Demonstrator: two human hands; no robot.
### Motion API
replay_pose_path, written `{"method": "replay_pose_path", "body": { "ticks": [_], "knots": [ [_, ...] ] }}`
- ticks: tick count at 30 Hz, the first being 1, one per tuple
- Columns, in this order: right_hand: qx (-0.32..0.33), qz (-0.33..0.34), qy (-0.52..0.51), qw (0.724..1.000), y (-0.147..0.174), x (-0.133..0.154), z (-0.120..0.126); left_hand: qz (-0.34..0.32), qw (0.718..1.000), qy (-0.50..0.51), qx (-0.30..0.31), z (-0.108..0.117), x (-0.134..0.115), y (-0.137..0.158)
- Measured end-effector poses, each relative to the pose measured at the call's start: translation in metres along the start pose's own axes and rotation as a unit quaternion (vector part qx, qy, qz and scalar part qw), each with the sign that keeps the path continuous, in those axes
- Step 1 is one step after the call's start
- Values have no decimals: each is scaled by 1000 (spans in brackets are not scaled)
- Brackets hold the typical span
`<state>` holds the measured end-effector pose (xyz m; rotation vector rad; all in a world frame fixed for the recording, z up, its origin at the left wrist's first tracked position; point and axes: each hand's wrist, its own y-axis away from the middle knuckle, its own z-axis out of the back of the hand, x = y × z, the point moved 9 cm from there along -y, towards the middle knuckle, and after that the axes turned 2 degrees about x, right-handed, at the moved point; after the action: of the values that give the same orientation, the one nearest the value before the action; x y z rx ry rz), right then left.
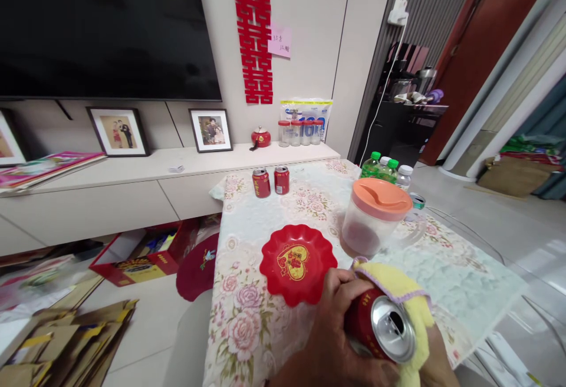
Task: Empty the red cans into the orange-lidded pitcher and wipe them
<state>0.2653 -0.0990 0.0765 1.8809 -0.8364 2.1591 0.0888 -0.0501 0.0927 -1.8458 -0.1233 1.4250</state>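
Lying at the near left on the floor, flattened cardboard (75, 340) sat before an open red gift box (141, 257) and a maroon stool (194, 270). Two red drink cans (260, 184) (282, 181) stood upright, near each other, on the far left part of the flowered tablecloth (247, 310). Nearer and slightly right lay a scalloped red plate (322, 254) with a golden heart. Just beside its near right edge, the left hand (329, 334) was wrapped firmly around an opened red can (382, 323), held tilted with its silver top facing the near side. Against that can's right side lay a yellow cloth (413, 298) with purple edging. The right hand (435, 354) was mostly hidden behind the cloth, so I could not tell how its fingers gripped. Wiping of this can appeared to be under way and unfinished; whether the two standing cans had been wiped could not be told. Beyond the cloth stood an orange-lidded pitcher (369, 228), with capped bottles (385, 170) at the far right.
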Motion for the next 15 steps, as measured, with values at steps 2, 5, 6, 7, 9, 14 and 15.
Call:
{"method": "replay_pose_path", "body": {
  "ticks": [2, 5, 6, 7, 9, 14, 15],
  "knots": [
    [-18, -42, -3, 999, -2, -5, -1, -22, 1000, 12, 4, -1, -4, 0],
    [-48, -67, -8, 997, -5, 1, -13, -22, 999, 34, -6, 3, -11, -4],
    [-49, -68, -4, 996, -6, 5, -18, -12, 999, 39, -6, 4, -12, -5],
    [-43, -68, 1, 997, -7, 7, -25, 0, 999, 44, -7, 6, -13, -7],
    [-31, -67, 8, 997, -7, 9, -35, 38, 997, 63, -18, 10, -10, -8],
    [-7, 1, 6, 1000, 3, 12, -44, 153, 978, 107, -98, 24, 18, -1],
    [-9, 30, 18, 999, 5, 15, -43, 163, 976, 105, -103, 25, 22, 0]
  ]
}}
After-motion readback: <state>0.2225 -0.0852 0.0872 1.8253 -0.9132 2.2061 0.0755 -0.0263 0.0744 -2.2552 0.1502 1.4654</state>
